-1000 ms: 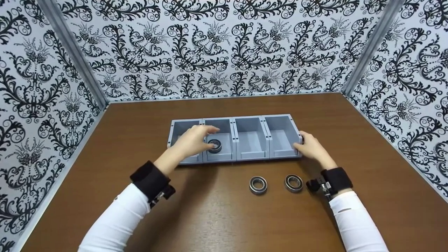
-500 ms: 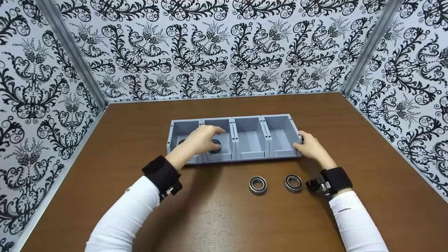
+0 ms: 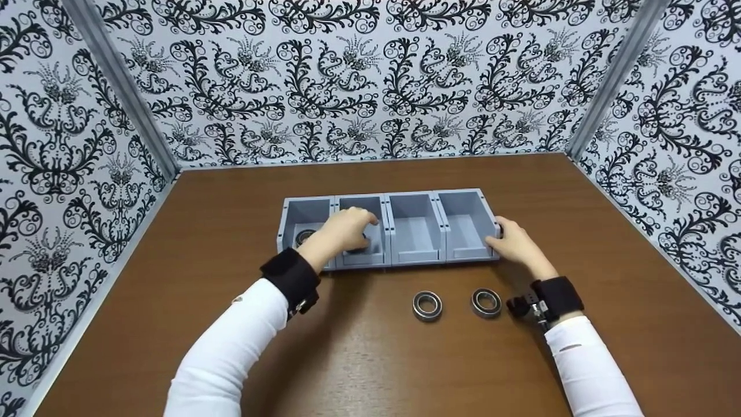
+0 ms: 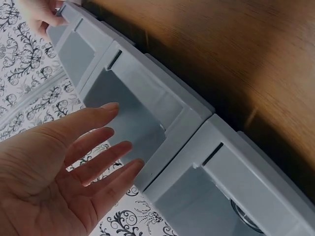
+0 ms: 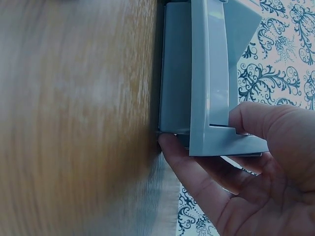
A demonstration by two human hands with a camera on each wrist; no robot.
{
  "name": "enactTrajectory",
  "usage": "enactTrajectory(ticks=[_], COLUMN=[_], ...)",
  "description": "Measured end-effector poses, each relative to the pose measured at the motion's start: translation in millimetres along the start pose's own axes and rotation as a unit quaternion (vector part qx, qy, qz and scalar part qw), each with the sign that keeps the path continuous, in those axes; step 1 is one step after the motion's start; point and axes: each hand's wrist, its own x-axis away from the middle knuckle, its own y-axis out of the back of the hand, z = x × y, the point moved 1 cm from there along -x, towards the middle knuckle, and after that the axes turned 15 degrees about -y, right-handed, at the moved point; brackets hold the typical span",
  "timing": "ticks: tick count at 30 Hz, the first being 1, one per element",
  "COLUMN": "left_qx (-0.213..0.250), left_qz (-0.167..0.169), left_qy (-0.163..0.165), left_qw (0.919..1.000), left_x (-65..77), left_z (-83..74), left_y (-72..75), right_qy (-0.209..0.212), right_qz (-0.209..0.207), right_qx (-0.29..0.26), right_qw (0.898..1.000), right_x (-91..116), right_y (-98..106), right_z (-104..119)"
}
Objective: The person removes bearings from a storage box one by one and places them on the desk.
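"Bearings (image 3: pixel 427 316), loose: count and place?"

"Two, lying flat on the brown table (image 3: pixel 359 359), near side of the bins, side by side but apart."

"Right hand (image 3: pixel 518 243)?"

"Forearm in from lower right, black cuff (image 3: pixel 558 296) at the wrist. Thumb over the rim, fingers round the outside — grasping the grey bin row (image 3: pixel 418 255) by its right end."

"Left hand (image 3: pixel 341 231)?"

"Arm slanting in from lower left, hand over the second bin (image 3: pixel 362 262) from left. Thumb and fingers spread, slightly bent; grip released."

"Binned stock?"

"One bearing (image 3: pixel 360 249) beneath that hand, mostly hidden — whether touched, cannot tell. Another bearing (image 3: pixel 299 237) in the leftmost bin (image 3: pixel 310 211), partly behind the wrist."

"Furthest item?"

"Patterned wall (image 3: pixel 370 75), black scrollwork on white."
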Motion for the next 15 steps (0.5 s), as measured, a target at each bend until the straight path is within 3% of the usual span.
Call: enactTrajectory(ticks=[15], left_qx=[-0.070], left_qz=[0.026], left_qy=[0.020], left_qw=[0.9970], left_x=[-10.5], left_z=[0.3], left_y=[-11.6], right_qy=[-0.003], right_qz=[-0.004], right_qx=[0.002], right_qw=[1.000], right_x=[-1], right_y=[-1], right_z=[-1])
